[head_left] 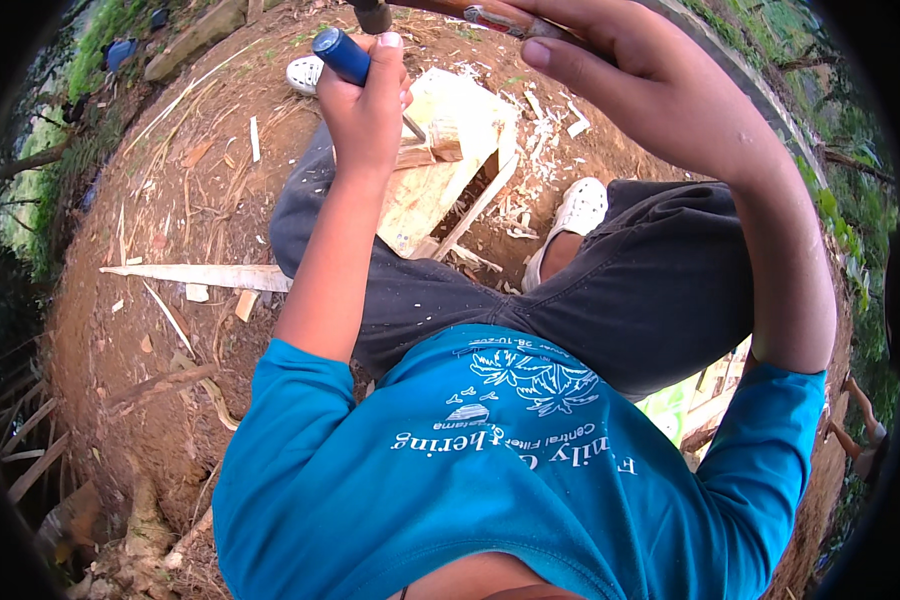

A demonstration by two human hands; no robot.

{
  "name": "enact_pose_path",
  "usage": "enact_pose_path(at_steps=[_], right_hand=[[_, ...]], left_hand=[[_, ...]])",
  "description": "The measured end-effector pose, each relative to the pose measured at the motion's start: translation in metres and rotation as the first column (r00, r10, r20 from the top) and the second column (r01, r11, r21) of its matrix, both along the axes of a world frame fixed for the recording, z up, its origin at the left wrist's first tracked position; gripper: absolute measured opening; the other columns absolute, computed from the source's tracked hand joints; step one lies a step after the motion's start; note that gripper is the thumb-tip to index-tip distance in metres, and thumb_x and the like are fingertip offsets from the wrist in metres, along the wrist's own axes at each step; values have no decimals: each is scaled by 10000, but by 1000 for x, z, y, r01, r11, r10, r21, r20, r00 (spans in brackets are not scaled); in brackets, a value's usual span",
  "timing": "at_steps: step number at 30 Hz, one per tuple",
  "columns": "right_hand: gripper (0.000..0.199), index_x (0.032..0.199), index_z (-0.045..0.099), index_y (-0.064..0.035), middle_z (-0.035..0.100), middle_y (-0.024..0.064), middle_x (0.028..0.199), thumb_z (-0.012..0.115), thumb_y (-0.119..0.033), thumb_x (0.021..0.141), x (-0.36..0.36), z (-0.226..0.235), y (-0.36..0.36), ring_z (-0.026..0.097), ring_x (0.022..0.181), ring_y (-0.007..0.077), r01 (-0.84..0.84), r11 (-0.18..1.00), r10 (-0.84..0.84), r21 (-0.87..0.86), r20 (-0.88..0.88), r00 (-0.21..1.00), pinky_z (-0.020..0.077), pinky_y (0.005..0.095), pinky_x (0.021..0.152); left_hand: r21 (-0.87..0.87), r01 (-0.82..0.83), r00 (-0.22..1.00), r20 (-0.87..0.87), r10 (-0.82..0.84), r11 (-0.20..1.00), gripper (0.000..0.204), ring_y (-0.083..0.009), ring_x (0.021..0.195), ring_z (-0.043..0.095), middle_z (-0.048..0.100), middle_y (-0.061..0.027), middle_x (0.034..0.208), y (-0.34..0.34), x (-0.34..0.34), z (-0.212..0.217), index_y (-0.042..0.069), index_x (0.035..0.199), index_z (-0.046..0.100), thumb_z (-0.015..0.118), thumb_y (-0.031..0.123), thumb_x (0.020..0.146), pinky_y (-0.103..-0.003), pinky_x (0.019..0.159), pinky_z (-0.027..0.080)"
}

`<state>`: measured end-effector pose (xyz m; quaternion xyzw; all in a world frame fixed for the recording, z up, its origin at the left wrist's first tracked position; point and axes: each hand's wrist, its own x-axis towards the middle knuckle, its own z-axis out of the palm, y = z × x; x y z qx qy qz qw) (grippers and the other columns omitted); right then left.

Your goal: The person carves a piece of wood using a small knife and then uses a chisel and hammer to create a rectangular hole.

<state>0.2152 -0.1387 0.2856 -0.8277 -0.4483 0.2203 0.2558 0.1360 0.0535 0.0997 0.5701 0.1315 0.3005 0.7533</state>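
Note:
My left hand (370,105) is wrapped round the blue handle of a chisel (342,56), held upright. The chisel's metal blade slants down to a small carved wooden piece (442,142), which lies on a pale block of wood (410,205) between my legs. My right hand (625,80) grips the wooden handle of a hammer (500,16) at the top edge. The dark hammer head hangs just above the chisel's butt end, partly cut off by the frame. My right fingertips are mostly hidden.
Wood shavings (540,130) litter the brown dirt ground around the block. A long pointed wood strip (200,274) lies to the left. My feet wear white clogs (582,208). Roots and branches are at lower left, and a log (195,42) lies at upper left.

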Motion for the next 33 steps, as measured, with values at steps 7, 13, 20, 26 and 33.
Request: enact_pose_path(at_steps=[7, 13, 20, 26, 33], right_hand=[[389, 1360, 586, 18, 640, 128, 860, 547, -237, 1068, 4, -2, -3, 583, 725, 211, -35, 999, 36, 24, -20, 999, 478, 348, 681], [293, 1194, 623, 13, 549, 87, 730, 534, -240, 1077, 19, 5, 0, 499, 623, 195, -105, 990, 88, -92, -167, 982, 419, 363, 612], [235, 1128, 632, 2, 495, 7, 694, 547, -212, 1079, 11, 3, 5, 430, 585, 111, -23, 989, 15, 147, 56, 998, 380, 293, 555], [233, 1132, 627, 13, 493, -21, 720, 540, -198, 1085, 9, 15, 14, 442, 620, 69, 78, 880, -28, 469, -113, 993, 398, 247, 564], [266, 1163, 624, 23, 589, 100, 778, 511, -204, 1084, 9, -5, 15, 562, 690, 197, 101, 956, -80, 275, -85, 993, 474, 363, 664]], left_hand=[[27, 54, 998, 36, -55, 998, 285, -32, 538, 455, 493, 49, 642, 1, 7, -16, 82, 808, 517, 673, 213, 1007, -218, 489, 377], [132, 38, 999, -26, -35, 991, 292, -50, 538, 440, 457, 41, 631, 3, 17, -25, 96, 791, 463, 643, 165, 1010, -237, 493, 367], [278, -28, 997, -62, 47, 960, 278, -56, 546, 466, 484, 26, 637, 12, 22, -40, 79, 815, 474, 634, 181, 1018, -248, 501, 398], [396, -82, 992, -60, 115, 914, 245, -65, 558, 484, 499, 10, 667, 5, 27, -39, 74, 859, 463, 610, 171, 1030, -253, 502, 424], [379, -59, 994, -60, 88, 923, 241, -62, 559, 490, 505, 10, 665, 11, 20, -49, 61, 872, 476, 619, 177, 1028, -246, 503, 425]])
